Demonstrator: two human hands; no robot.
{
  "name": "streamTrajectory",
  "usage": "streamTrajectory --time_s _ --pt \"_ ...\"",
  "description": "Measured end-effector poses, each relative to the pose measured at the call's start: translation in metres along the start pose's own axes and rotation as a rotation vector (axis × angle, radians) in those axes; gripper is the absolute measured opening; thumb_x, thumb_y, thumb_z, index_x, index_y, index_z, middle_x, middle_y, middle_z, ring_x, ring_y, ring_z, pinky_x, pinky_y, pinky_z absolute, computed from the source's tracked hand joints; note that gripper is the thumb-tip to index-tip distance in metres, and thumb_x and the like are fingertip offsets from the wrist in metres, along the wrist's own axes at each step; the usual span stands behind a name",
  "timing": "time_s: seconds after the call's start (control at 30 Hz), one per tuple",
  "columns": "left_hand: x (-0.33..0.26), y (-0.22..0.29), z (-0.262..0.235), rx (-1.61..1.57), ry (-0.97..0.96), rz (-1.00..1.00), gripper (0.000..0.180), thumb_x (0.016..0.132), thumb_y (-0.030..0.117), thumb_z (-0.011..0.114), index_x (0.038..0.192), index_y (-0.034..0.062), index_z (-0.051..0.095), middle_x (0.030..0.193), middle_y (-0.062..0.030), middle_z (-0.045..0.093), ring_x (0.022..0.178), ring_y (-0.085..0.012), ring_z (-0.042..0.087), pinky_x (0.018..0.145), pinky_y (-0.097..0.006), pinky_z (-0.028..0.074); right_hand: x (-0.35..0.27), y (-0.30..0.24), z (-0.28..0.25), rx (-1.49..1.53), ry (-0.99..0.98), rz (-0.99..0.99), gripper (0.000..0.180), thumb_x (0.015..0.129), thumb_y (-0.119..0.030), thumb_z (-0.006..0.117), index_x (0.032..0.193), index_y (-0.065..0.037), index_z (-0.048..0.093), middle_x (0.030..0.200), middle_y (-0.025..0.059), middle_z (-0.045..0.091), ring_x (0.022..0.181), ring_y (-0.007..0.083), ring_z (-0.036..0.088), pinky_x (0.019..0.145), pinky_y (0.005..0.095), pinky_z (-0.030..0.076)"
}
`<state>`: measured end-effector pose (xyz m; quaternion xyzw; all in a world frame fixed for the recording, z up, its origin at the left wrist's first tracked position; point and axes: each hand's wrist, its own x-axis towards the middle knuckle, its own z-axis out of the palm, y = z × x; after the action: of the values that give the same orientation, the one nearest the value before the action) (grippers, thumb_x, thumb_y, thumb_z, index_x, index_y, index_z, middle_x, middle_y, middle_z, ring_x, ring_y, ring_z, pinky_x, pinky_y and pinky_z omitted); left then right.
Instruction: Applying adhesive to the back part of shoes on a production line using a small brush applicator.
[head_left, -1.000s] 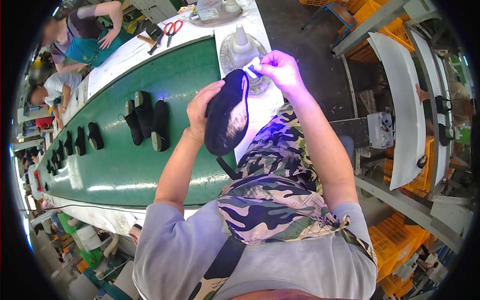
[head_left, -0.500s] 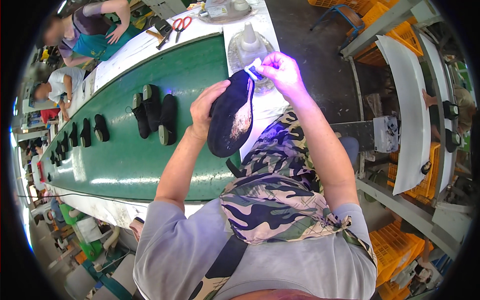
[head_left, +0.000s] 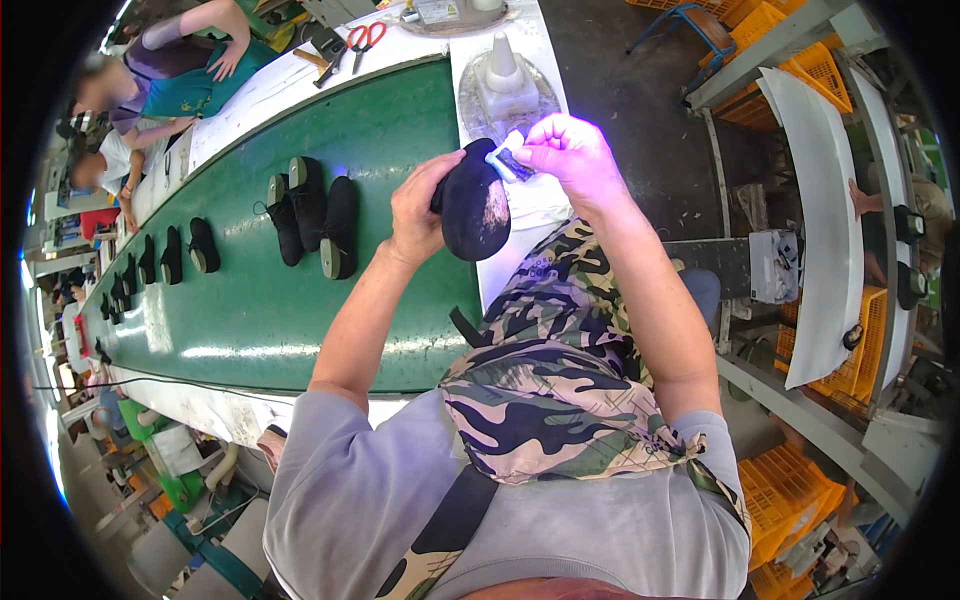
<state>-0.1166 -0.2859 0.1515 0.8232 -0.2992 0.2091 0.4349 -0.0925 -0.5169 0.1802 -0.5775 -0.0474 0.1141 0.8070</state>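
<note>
Left hand (head_left: 418, 208) grips the black shoe (head_left: 475, 222), right hand (head_left: 572, 162) pinches a pale cloth (head_left: 503, 158); if the left slackens, shoe could tumble off the desk (head_left: 495, 274) at its right edge imo.

Two hands (head_left: 418, 205) (head_left: 575, 162); one held shoe (head_left: 472, 210); one cone-topped bottle (head_left: 506, 80); one pair scissors (head_left: 363, 48); three clustered shoes (head_left: 308, 205); farther shoes (head_left: 171, 258) uncountable.

Black shoe (head_left: 472, 222) — now tilted, looking foreshortened.

Red-handled scissors (head_left: 362, 46) on white bench (head_left: 275, 92); blue-framed stool (head_left: 709, 36) near orange crates (head_left: 826, 84); long white shelf (head_left: 822, 220).
</note>
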Motion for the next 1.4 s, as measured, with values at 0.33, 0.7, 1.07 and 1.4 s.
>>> streamTrajectory --time_s 0.33,0.7,1.07,1.4 --pt "0.003 0.012 -0.012 0.028 -0.303 -0.311 0.063 0.057 0.004 0.086 0.114 0.0035 0.062 0.098 -0.0152 0.069 0.088 -0.0295 0.069 0.078 -0.036 0.054 0.004 -0.035 0.006 -0.153 0.008 -0.149 0.012 0.075 -0.003 0.077 0.078 -0.002 0.065 0.071 -0.0004 0.063 0.063 0.0055 0.056 0.058 0.0215 0.046" --pt "-0.001 -0.009 -0.029 -0.647 -0.685 -0.752 0.075 0.054 0.003 0.088 0.122 -0.0058 0.056 0.108 -0.0074 0.068 0.097 -0.0154 0.064 0.089 -0.031 0.05 0.022 -0.041 0.003 -0.333 0.016 -0.221 0.013 0.08 -0.002 0.073 0.087 0.0 0.061 0.079 0.0025 0.063 0.072 0.0083 0.058 0.068 0.0228 0.047" --pt "-0.009 -0.013 -0.03 -1.036 -0.572 -1.016 0.079 0.059 0.024 0.082 0.126 -0.0072 0.053 0.114 -0.0119 0.067 0.102 -0.0213 0.065 0.097 -0.032 0.048 0.021 -0.014 0.001 -0.441 -0.057 -0.345 0.015 0.076 -0.005 0.076 0.081 0.0 0.063 0.074 0.0033 0.064 0.068 0.0087 0.057 0.064 0.026 0.049" --pt "-0.018 -0.02 -0.024 -1.148 -0.464 -1.198 0.07 0.068 0.027 0.078 0.124 -0.0059 0.053 0.11 -0.0121 0.067 0.097 -0.0212 0.067 0.093 -0.034 0.051 -0.008 0.007 0.007 -0.466 -0.125 -0.211 0.014 0.08 -0.002 0.075 0.084 -0.001 0.062 0.08 0.0004 0.062 0.074 0.007 0.057 0.068 0.0236 0.049"
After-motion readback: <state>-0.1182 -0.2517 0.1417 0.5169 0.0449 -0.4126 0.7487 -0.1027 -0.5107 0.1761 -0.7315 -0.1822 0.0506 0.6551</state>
